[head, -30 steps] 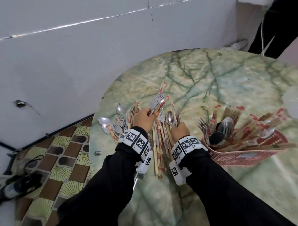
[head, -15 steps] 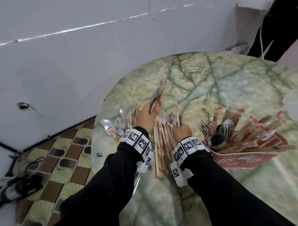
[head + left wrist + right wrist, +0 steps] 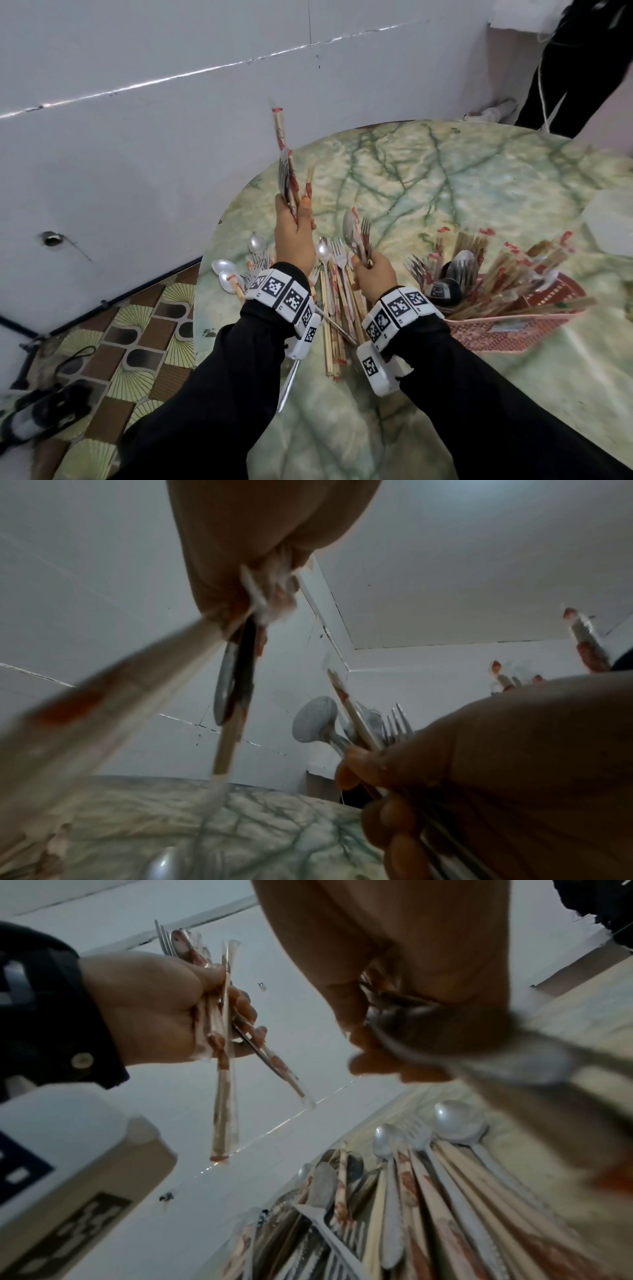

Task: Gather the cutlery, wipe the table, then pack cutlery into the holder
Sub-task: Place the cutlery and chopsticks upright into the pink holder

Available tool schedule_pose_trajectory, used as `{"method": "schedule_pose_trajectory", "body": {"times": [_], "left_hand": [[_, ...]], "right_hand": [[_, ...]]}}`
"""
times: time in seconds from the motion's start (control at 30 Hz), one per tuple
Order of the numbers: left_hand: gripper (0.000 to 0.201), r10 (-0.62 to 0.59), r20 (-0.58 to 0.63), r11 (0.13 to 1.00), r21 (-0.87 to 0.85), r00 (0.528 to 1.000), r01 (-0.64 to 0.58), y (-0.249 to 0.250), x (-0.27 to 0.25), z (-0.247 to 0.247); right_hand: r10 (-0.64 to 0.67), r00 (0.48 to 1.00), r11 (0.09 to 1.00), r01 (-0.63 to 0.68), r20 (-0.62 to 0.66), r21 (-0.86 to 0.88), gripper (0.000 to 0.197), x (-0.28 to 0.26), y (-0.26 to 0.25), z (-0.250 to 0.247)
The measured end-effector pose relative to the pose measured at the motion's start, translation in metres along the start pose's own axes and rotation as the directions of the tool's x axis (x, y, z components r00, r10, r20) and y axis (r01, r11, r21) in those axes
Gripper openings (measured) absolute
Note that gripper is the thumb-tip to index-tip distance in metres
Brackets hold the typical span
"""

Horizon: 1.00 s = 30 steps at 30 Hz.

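Above the green marbled desk (image 3: 479, 178) we hold both hands raised, each with its fingers curled tight round a bundle. Our left hand (image 3: 294, 236) grips a fork (image 3: 283, 178) and several wrapped chopsticks (image 3: 280, 130), their tips pointing up toward the white wall (image 3: 137, 137); in the right wrist view its fingers (image 3: 245, 1005) wrap round the sleeves. Our right hand (image 3: 373, 277) clamps a spoon (image 3: 348, 226) and a second fork (image 3: 365, 228) with a wrapped pair between them. Below our wrists the loose cutlery pile (image 3: 334, 291) lies on the desk: spoons, forks and chopsticks in clear sleeves printed red. Just right of our right hand stands the pink holder (image 3: 496, 329), already bristling with chopsticks, forks and spoons. The red printing is too small for us to read.
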<state>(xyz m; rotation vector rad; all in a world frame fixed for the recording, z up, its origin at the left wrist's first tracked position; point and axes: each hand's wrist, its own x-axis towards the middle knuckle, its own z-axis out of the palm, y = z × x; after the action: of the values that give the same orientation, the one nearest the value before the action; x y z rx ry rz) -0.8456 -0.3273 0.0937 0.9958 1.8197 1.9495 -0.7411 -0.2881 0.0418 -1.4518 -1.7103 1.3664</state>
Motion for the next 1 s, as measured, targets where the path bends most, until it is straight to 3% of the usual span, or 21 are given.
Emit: {"method": "schedule_pose_trajectory", "body": {"times": [0.07,0.17,0.3,0.37,0.5,0.63,0.83,1.0], "left_hand": [[0.015,-0.010,-0.024,0.998,-0.069,1.000,0.008,0.006,-0.004,-0.001],[0.005,-0.025,-0.051,0.990,-0.138,0.998,0.018,0.020,-0.010,-0.006],[0.051,-0.095,-0.089,0.993,-0.079,0.991,0.088,0.033,-0.023,-0.009],[0.046,-0.089,-0.120,0.994,-0.065,0.989,0.082,0.036,-0.030,-0.008],[0.016,-0.085,-0.127,0.986,-0.150,0.988,0.066,0.046,-0.047,-0.001],[0.016,-0.090,-0.096,0.963,-0.261,0.991,0.063,0.054,-0.067,0.014],[0.020,-0.076,0.011,0.948,-0.309,0.997,0.076,0.067,-0.113,0.061],[0.020,-0.007,0.120,0.950,-0.309,0.993,0.045,0.082,-0.146,0.102]], "right_hand": [[-0.033,0.999,0.996,0.033,0.003,0.086,0.008,-0.005,-0.007,-0.002],[-0.036,0.997,0.977,0.021,0.066,0.214,0.023,-0.015,-0.018,-0.007],[-0.027,0.981,0.945,-0.037,0.190,0.324,0.022,-0.036,-0.032,-0.015],[-0.049,0.977,0.939,-0.026,0.209,0.344,0.023,-0.048,-0.037,-0.022],[-0.171,0.963,0.919,0.080,0.207,0.386,0.028,-0.070,-0.049,-0.045],[-0.284,0.947,0.876,0.192,0.152,0.443,0.028,-0.091,-0.061,-0.082],[-0.430,0.902,0.629,0.266,0.042,0.731,0.024,-0.122,-0.073,-0.162],[-0.422,0.900,0.416,0.300,-0.109,0.858,0.021,-0.113,-0.063,-0.237]]}}
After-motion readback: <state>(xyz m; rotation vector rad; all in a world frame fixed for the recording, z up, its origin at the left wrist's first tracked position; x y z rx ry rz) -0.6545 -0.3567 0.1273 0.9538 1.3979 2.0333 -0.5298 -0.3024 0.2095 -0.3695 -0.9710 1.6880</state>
